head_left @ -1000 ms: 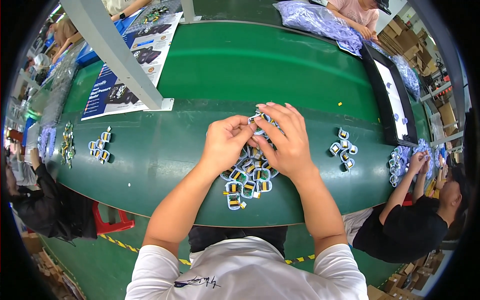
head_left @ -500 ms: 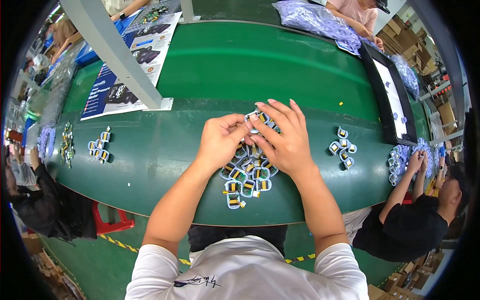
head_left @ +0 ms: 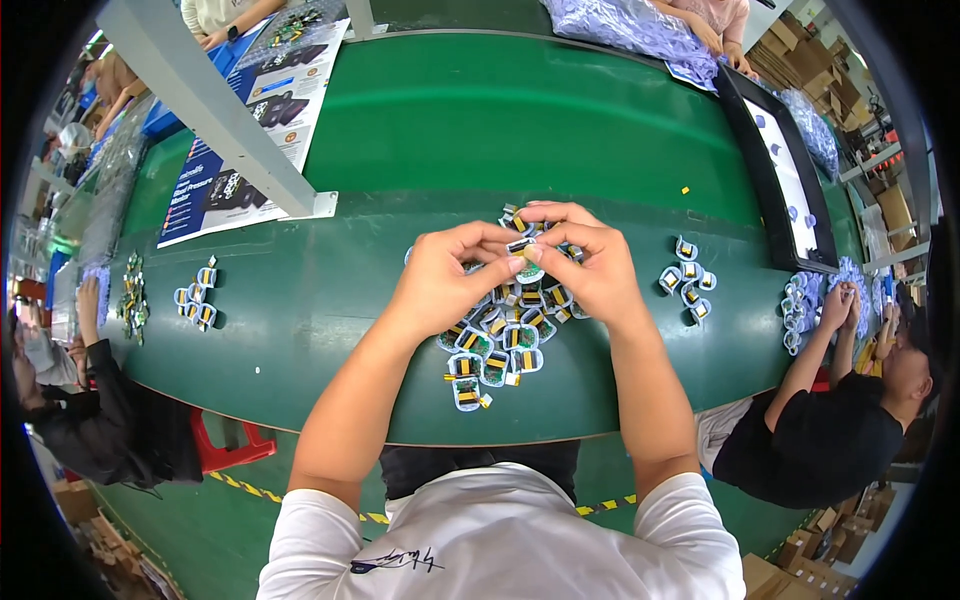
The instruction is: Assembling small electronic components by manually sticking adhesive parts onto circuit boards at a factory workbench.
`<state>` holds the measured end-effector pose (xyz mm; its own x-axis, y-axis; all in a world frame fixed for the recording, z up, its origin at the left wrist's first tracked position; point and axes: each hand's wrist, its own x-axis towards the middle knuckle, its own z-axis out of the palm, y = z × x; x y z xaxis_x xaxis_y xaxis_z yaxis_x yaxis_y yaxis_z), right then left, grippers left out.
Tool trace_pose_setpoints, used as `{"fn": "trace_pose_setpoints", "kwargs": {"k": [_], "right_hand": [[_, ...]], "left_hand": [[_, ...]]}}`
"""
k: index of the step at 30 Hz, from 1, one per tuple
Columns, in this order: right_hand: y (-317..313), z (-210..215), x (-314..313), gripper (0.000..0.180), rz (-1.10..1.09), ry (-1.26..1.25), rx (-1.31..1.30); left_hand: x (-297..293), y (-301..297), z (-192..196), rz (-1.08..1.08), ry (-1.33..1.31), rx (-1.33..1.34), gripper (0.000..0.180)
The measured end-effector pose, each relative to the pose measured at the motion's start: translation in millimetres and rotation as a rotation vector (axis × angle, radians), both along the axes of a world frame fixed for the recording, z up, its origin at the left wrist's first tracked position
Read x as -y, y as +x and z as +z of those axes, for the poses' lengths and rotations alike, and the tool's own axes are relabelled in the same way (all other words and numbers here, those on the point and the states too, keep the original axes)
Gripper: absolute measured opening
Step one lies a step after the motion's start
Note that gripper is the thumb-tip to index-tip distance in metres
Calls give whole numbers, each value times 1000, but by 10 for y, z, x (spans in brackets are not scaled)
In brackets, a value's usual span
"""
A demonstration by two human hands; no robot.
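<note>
Between the fingertips of both hands is a small circuit-board module (head_left: 530, 271), green with a dark and silvery part on top. My left hand (head_left: 450, 275) pinches it from the left with thumb and forefinger. From the other side my right hand (head_left: 592, 268) grips it the same way, its other fingers curled. Under and around my hands lies a heap of similar modules (head_left: 494, 369), pale lavender shells with green boards and black-and-yellow parts. My hands hide part of the heap.
Small clusters of the same modules lie to the left (head_left: 196, 296) and right (head_left: 690, 278). Loose circuit boards (head_left: 134, 300) sit farther left. A grey metal post (head_left: 215, 110) rises beside a printed sheet (head_left: 300, 125). At right stands a black-framed tray (head_left: 775, 170). Co-workers sit at both sides.
Both hands have shifted slightly nearer me and turned inward. The right fingers, spread before, are now curled round the module. More of the green board shows between the fingertips.
</note>
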<state>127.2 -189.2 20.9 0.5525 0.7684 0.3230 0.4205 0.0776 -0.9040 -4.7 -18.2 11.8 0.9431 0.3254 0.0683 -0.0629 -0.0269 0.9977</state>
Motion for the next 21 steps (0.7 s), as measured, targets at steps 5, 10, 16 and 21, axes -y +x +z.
{"fn": "trace_pose_setpoints", "kwargs": {"k": [5, 10, 16, 21], "right_hand": [[72, 9, 50, 4, -7, -48, 24], [61, 31, 55, 4, 5, -47, 20], [63, 41, 65, 5, 5, -58, 57], [45, 23, 38, 6, 19, -37, 73]], "left_hand": [[-41, -28, 69, -45, 181, -56, 18], [-36, -44, 68, -45, 150, 17, 17], [-32, -56, 100, -58, 255, 41, 15], [-44, -70, 93, -36, 259, 30, 14]]}}
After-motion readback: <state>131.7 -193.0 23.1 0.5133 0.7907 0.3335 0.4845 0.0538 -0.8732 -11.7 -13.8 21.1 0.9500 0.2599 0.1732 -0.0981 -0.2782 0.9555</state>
